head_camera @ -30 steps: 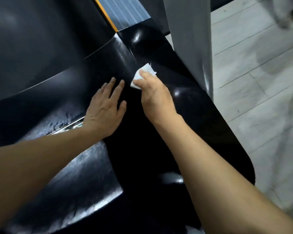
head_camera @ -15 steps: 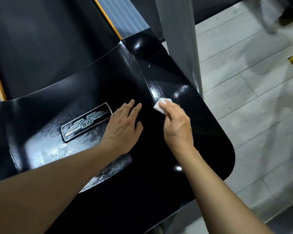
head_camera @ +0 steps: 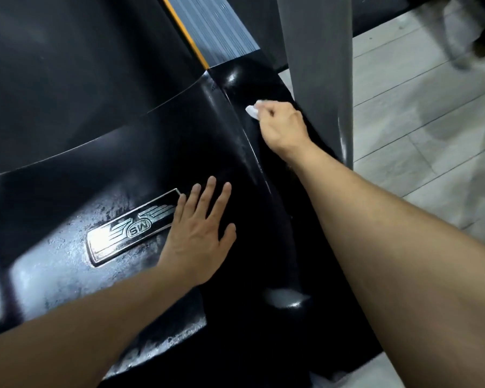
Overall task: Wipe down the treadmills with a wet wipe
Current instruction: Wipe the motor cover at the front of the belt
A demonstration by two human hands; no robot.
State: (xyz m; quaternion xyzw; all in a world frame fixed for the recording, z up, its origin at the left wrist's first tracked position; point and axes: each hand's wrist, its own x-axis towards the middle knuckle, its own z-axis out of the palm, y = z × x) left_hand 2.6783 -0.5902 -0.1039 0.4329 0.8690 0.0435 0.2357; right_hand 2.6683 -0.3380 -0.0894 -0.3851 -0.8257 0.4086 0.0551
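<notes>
Right hand (head_camera: 282, 127) has its fingers curled round a folded white wet wipe (head_camera: 253, 110), pressing it onto the glossy black motor cover (head_camera: 235, 275) of the treadmill, on the far right shoulder of the cover, just beside the base of the grey upright post (head_camera: 317, 65); only a small corner of the wipe shows past the knuckles, rest is hidden under the hand. Right forearm runs diagonally from lower right up to that spot, lying across the right edge of the cover. Left hand (head_camera: 199, 233) lies flat and wide on the cover, fingers straight and slightly spread, holding nothing; its little-finger side overlaps the right end of the silver winged badge (head_camera: 129, 229), which reads "SW" upside down from this view. Cover surface around and below the badge looks streaked and mottled with wet sheen, bright reflections at lower left and a small highlight patch near the cover's near right side. Beyond the cover: the dark running belt (head_camera: 81, 65), an orange stripe (head_camera: 186, 32) along its right edge and a ribbed grey side rail (head_camera: 216, 23) next to that. Right of the post is light grey plank floor (head_camera: 417, 121); blurred dark shapes at top right, cannot tell what they are
</notes>
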